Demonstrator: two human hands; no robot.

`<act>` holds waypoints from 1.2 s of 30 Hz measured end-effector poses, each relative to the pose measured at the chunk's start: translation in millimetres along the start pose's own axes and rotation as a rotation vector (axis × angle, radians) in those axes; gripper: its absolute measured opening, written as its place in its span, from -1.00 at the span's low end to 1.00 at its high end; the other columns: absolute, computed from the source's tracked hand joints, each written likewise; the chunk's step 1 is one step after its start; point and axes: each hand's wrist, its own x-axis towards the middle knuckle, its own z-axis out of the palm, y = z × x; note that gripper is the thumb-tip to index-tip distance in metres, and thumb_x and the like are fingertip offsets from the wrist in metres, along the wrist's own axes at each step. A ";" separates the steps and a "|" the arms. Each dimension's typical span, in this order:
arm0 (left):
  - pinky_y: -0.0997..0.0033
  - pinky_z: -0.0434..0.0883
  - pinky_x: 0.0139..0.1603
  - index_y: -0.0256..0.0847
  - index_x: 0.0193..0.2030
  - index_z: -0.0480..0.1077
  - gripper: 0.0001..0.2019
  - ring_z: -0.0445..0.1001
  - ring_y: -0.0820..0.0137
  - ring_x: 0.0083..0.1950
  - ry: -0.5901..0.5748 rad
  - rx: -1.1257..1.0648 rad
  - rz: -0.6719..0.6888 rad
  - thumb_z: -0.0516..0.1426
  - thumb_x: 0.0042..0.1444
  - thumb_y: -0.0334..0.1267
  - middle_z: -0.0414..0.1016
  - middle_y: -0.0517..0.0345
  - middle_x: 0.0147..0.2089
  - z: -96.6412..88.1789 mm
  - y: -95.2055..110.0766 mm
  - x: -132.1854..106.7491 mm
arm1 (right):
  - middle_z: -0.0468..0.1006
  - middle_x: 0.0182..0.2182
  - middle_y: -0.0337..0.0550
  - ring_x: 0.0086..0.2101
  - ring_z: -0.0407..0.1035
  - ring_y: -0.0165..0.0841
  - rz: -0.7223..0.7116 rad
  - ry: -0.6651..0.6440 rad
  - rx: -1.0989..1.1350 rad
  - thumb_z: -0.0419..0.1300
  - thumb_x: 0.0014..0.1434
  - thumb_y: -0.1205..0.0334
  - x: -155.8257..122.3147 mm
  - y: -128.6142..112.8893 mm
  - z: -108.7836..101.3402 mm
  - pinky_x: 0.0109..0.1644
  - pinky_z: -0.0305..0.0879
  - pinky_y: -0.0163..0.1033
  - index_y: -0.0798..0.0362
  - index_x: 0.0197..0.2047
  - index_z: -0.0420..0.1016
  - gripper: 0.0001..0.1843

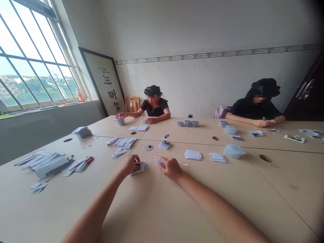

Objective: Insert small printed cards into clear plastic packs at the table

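My left hand (131,164) is closed on the edge of a dark-printed card (137,166), over a small stack of white-edged cards (142,168) on the table. To its right, my right hand (173,168) grips a small transparent plastic case (160,163) just above the tabletop; its fingers partly hide the case. Beyond that hand, a few similar cases (164,145) are piled up, with a dark picture showing on top. A loose printed card (166,136) lies behind them. A small red-bordered label (185,164) rests right of my right hand.
White card stacks (193,155), a framed card stack (217,157) and transparent cases (234,151) stand to the right. Paper piles (52,163) spread over the left. Two people, one person (155,106) opposite and another (255,108) at right, sit across the table (202,202). Cable holes (265,158) pierce it.
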 end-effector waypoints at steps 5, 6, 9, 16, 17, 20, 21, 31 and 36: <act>0.15 0.55 0.01 -0.27 0.05 0.44 -0.70 0.52 0.29 0.00 0.008 -0.011 -0.023 0.20 0.29 -0.14 0.50 0.00 0.05 -0.4 -1.1 2.0 | 0.69 -0.18 -0.08 -0.26 0.55 -0.23 -0.001 0.021 0.040 0.17 0.28 0.27 -0.5 1.0 0.1 -0.20 0.33 -0.26 -0.01 0.02 0.54 -0.74; 0.15 0.54 0.02 -0.27 0.05 0.44 -0.71 0.52 0.29 0.00 0.013 -0.008 -0.029 0.20 0.29 -0.14 0.50 0.00 0.05 -1.5 -0.3 1.2 | 0.69 -0.19 -0.08 -0.26 0.55 -0.23 0.001 0.028 0.052 0.17 0.28 0.27 -0.2 1.5 0.5 -0.21 0.33 -0.26 0.00 0.02 0.53 -0.75; 0.16 0.55 0.00 -0.27 0.05 0.44 -0.71 0.53 0.30 -0.01 0.022 0.000 -0.045 0.20 0.29 -0.14 0.50 0.00 0.05 -5.3 2.8 -3.0 | 0.68 -0.17 -0.05 -0.23 0.54 -0.23 0.011 0.054 0.093 0.17 0.28 0.28 0.8 3.3 2.7 -0.16 0.34 -0.24 0.02 0.00 0.53 -0.76; 0.09 0.53 0.07 -0.27 0.05 0.44 -0.70 0.50 0.25 0.07 0.079 -0.006 -0.043 0.21 0.28 -0.14 0.49 -0.01 0.08 -4.9 4.4 -7.9 | 0.64 -0.18 -0.02 -0.19 0.51 -0.19 0.029 0.100 0.204 0.16 0.26 0.29 1.2 5.8 5.5 -0.09 0.37 -0.16 0.02 -0.07 0.53 -0.81; 0.09 0.53 0.07 -0.27 0.05 0.44 -0.70 0.50 0.25 0.07 0.086 -0.015 -0.041 0.21 0.28 -0.14 0.49 -0.01 0.08 -4.0 3.9 -7.3 | 0.64 -0.19 -0.02 -0.20 0.51 -0.19 0.032 0.103 0.224 0.16 0.25 0.29 1.3 5.6 5.2 -0.09 0.36 -0.15 0.03 -0.09 0.53 -0.81; 0.14 0.54 0.02 -0.28 0.03 0.44 -0.71 0.52 0.28 0.01 0.104 -0.062 -0.027 0.21 0.28 -0.13 0.50 0.01 0.03 -2.3 3.6 -5.6 | 0.63 -0.20 0.00 -0.20 0.49 -0.17 0.047 0.117 0.297 0.16 0.21 0.29 2.2 3.9 3.5 -0.07 0.34 -0.12 0.04 -0.12 0.54 -0.81; 0.17 0.55 -0.02 -0.29 0.02 0.44 -0.71 0.53 0.31 -0.04 0.110 -0.084 -0.023 0.20 0.29 -0.13 0.51 0.03 -0.01 -2.5 4.2 -5.5 | 0.62 -0.20 0.00 -0.20 0.48 -0.17 0.057 0.125 0.326 0.16 0.20 0.29 2.7 3.1 2.7 -0.07 0.34 -0.11 0.04 -0.14 0.54 -0.82; 0.49 0.26 -0.45 -0.19 -0.28 0.42 -0.96 0.46 0.43 -0.44 0.283 -0.352 0.072 0.18 0.10 -0.33 0.51 0.23 -0.43 -14.2 20.2 -14.2 | 0.57 -0.32 -0.13 -0.32 0.44 -0.23 0.406 0.257 0.822 0.31 0.01 0.09 10.2 8.8 2.7 -0.16 0.38 -0.11 0.01 -0.11 0.51 -0.64; 0.52 0.23 -0.52 -0.14 -0.19 0.37 -0.81 0.42 0.43 -0.54 0.354 -0.468 0.119 0.20 0.02 -0.27 0.50 0.31 -0.48 -9.6 26.7 -18.1 | 0.56 -0.28 -0.17 -0.33 0.48 -0.27 0.542 0.187 1.201 0.38 -0.11 -0.03 14.8 15.7 0.9 -0.22 0.45 -0.11 -0.05 0.03 0.46 -0.39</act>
